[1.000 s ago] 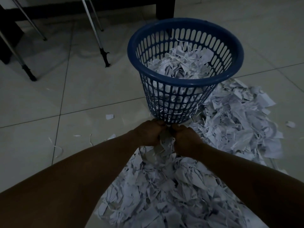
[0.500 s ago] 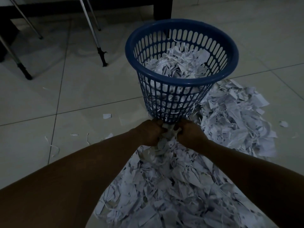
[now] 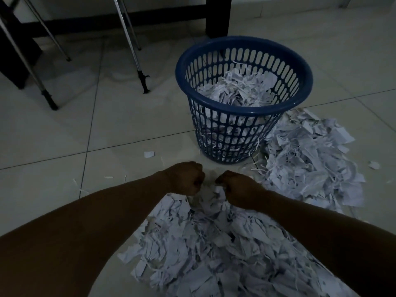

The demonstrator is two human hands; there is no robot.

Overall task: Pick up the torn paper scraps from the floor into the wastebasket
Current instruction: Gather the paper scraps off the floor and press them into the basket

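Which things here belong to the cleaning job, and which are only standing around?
Job:
- wastebasket, already partly filled
- near scraps
- scraps right of the basket
- stray scrap
- left hand and right hand, fingers curled at the pile's far edge

Not the job:
- metal legs
- dark post
- floor

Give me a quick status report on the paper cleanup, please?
Both hands curled at the near pile's far edge: left hand, right hand, gathering scraps. Wastebasket upright, partly filled. Second pile beside it. Path clear.
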